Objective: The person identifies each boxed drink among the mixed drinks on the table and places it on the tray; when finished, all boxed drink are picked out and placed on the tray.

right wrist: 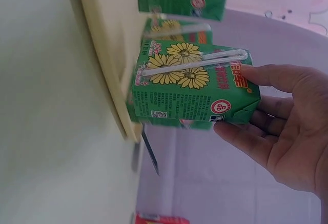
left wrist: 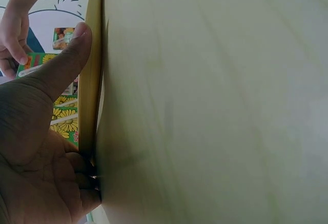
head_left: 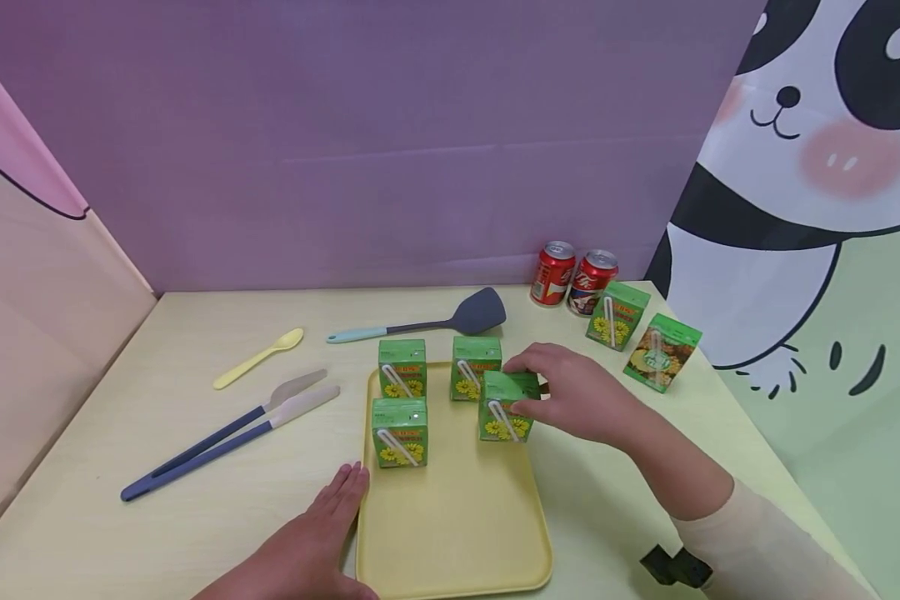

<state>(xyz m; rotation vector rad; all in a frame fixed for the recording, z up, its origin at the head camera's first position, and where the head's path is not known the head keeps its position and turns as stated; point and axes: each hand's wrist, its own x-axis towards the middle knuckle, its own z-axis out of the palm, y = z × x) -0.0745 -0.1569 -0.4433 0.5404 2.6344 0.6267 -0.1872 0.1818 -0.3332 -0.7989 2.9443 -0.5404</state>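
My right hand [head_left: 570,392] holds a green juice box [head_left: 506,417] by its top end, thumb and fingers on its sides. The carton has yellow flowers and a straw on its front. In the right wrist view the held juice box [right wrist: 195,85] is close over the yellow tray [head_left: 450,533]. Behind it on the tray stands another juice box [head_left: 465,383]; at the tray's left side are two more, a rear carton [head_left: 402,367] and a front carton [head_left: 401,433]. My left hand [head_left: 307,533] rests against the tray's left edge, fingers extended, thumb by the rim [left wrist: 90,80].
Two juice boxes, one upright [head_left: 617,317] and one tilted [head_left: 660,354], are at the right, near two red cans [head_left: 552,275]. A spatula [head_left: 472,315] lies behind the tray. Tongs [head_left: 225,442] and a yellow spoon [head_left: 258,358] lie left.
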